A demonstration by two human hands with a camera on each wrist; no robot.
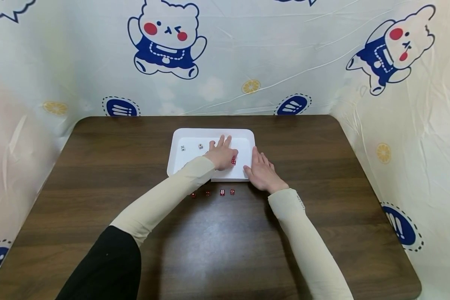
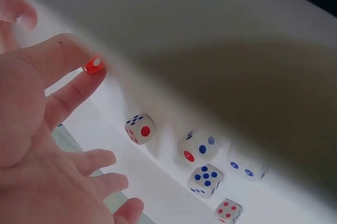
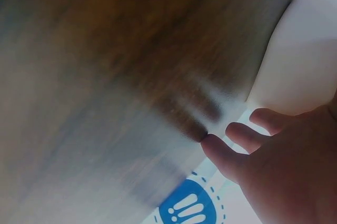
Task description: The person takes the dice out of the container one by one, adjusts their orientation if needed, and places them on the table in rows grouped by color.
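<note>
A white tray (image 1: 195, 132) lies on the table with white dice in it, among them one white die (image 1: 200, 146) beside my left hand (image 1: 221, 157). Between thumb and index finger the left hand pinches a red die (image 1: 233, 161), low over the tray; its other fingers are spread. The left wrist view shows this red die (image 2: 93, 65) at the fingertips and several white dice (image 2: 205, 180) on the tray floor. My right hand (image 1: 263, 173) rests at the tray's right edge, fingers extended along the rim and holding nothing. Part of the tray is hidden by the left forearm.
A row of red dice (image 1: 222, 192) lies on the brown wooden table (image 1: 307, 166) just in front of the tray, its left end close to the left sleeve. Behind and at both sides of the table hangs a printed curtain (image 1: 232, 50).
</note>
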